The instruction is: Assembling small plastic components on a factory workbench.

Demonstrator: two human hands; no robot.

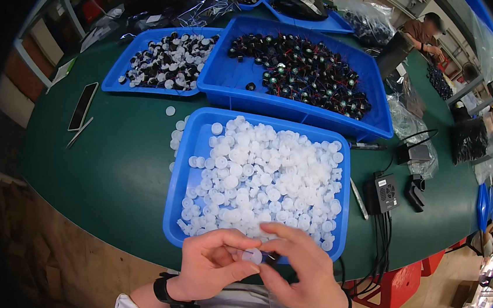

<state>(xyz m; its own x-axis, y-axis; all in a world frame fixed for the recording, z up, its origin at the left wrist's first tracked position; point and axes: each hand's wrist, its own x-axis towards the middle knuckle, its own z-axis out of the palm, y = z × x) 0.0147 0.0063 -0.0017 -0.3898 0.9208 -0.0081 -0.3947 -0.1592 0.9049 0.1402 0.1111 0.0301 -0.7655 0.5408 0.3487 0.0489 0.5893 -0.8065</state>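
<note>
A small round translucent white plastic cap (252, 255) sits between both hands at the six o'clock edge of the view, just in front of the near rim of the closest tray. The left hand (209, 263) pinches it between thumb and forefinger, the other fingers curled under. The right hand (298, 270) meets it from the three o'clock side, fingertips closed on something small and dark with a thin wire showing beside the cap; the view is too small there to say for certain what that piece is, though it looks like one of the wired parts from the far tray.

By my judgement the step in hand is fitting that dark part into the cap. What follows would call for a steady pinch on the cap, the part lined up square with its opening, and the wire kept out of the seat.

Directly at twelve o'clock from the hands lies the shallow blue plastic tray (182, 166) heaped with more white caps (262, 179). A few loose caps (177, 133) lie on the dark green table (105, 165) at the tray's ten o'clock corner. Beyond it, a deeper blue bin (297, 110) holds black round parts with red and black wires (303, 71), and at its nine o'clock side another blue tray (115, 78) holds mixed black and white pieces (170, 59). A dark phone (82, 105) lies at nine o'clock, and a black power box with cables (385, 194) at three o'clock.
</note>
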